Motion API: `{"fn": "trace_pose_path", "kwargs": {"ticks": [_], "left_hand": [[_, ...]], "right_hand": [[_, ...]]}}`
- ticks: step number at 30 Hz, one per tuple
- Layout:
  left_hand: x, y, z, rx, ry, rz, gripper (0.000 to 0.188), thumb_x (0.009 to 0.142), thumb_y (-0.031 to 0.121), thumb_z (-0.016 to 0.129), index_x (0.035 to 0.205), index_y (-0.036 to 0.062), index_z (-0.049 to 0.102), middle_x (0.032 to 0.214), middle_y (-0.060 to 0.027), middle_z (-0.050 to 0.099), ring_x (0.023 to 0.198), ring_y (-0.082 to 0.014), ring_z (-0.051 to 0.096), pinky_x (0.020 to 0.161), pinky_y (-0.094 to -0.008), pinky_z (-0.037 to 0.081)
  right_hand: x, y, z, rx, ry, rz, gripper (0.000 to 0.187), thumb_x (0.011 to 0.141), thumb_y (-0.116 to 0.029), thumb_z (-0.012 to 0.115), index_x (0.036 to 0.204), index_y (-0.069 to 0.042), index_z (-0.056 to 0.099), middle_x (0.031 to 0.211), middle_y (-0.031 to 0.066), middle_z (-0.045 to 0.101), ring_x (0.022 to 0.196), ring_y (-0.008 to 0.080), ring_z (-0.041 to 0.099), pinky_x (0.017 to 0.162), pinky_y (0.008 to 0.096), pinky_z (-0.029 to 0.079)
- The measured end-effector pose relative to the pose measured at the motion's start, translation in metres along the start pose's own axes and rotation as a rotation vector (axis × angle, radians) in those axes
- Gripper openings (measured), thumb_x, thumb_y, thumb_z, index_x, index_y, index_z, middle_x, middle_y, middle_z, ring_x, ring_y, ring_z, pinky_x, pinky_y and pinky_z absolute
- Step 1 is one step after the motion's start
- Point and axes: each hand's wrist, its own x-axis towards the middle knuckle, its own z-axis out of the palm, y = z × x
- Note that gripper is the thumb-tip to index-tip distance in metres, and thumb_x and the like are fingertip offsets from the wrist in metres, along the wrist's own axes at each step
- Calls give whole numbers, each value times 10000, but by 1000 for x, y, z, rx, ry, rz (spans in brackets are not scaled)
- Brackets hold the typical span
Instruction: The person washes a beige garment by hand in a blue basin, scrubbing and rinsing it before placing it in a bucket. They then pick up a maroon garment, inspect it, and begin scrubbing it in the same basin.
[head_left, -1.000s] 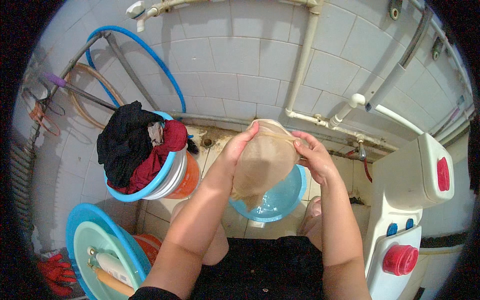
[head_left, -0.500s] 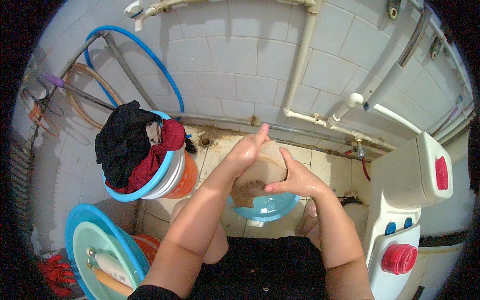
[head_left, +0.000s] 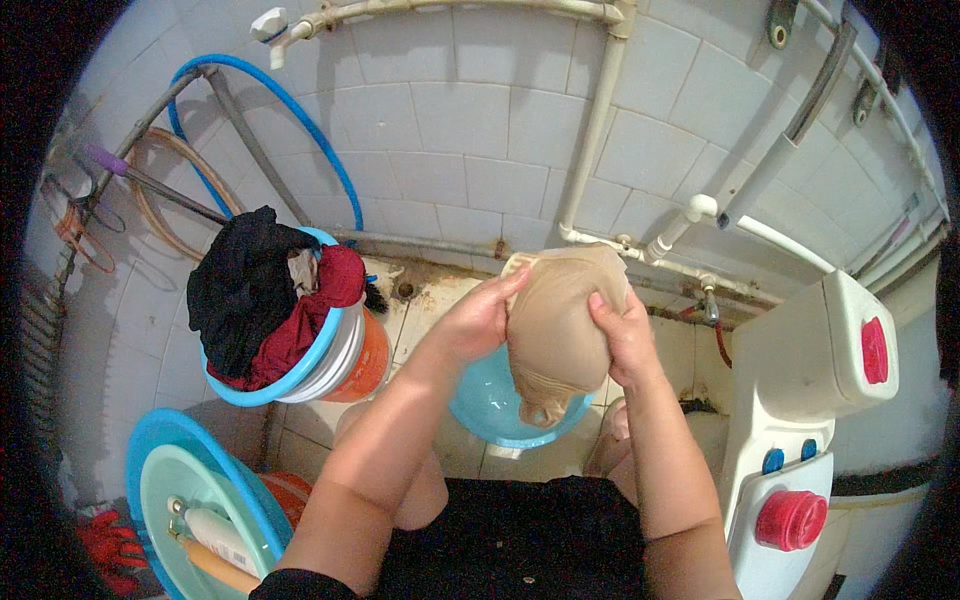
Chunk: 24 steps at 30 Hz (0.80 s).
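Note:
A wet beige bra with a rounded cup is stretched between my two hands above the blue basin. My left hand grips its left edge, with the thumb along the upper corner. On the other side, my right hand holds the fabric, its thumb pressed on the front of the cup. Folds and a loose end dangle at the bottom, over the basin. The cloth hides part of the basin and some of my fingers.
At left, a bucket holds black clothing and dark red clothing. Nearer, a green basin sits in a blue tub. A white plastic unit with red caps stands at right. Pipes run along the tiled wall.
Both hands have lifted the bra up and to the right from low over the basin. It is now spread out more, and more of its front and hanging folds show.

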Motion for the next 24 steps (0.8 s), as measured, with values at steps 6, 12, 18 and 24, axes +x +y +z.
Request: {"fn": "trace_pose_path", "kwargs": {"ticks": [6, 12, 18, 24], "left_hand": [[25, -25, -12, -73, 355, 163, 323, 932, 335, 420, 1123, 88, 505, 1031, -68, 589, 943, -203, 568, 856, -374, 450], [24, -47, -10, -249, 51, 270, 296, 901, 333, 468, 1080, 102, 513, 926, -42, 558, 856, -181, 554, 783, -327, 465], [17, -68, 28, -338, 319, 357, 251, 916, 281, 422, 1058, 99, 520, 943, -35, 538, 902, -140, 530, 804, -296, 454], [9, -47, 29, -201, 378, 173, 435, 908, 416, 444, 1120, 40, 499, 1049, -77, 552, 979, -177, 535, 855, -340, 439]], "right_hand": [[-13, 26, 29, -823, -47, -407, 437, 810, -95, 606, 1205, -10, 439, 986, 199, 589, 939, 283, 584, 824, 346, 441], [-26, 35, 59, -1264, -52, -537, 377, 815, -268, 599, 1072, -11, 501, 767, 188, 596, 651, 407, 568, 577, 431, 454], [-10, 16, 62, -1290, 88, -397, 330, 819, -381, 544, 776, -55, 565, 646, 173, 585, 584, 362, 584, 509, 456, 447], [0, 23, 45, -1163, 150, -345, 364, 847, -416, 511, 922, -61, 540, 691, 197, 599, 633, 377, 597, 555, 468, 455]]}}
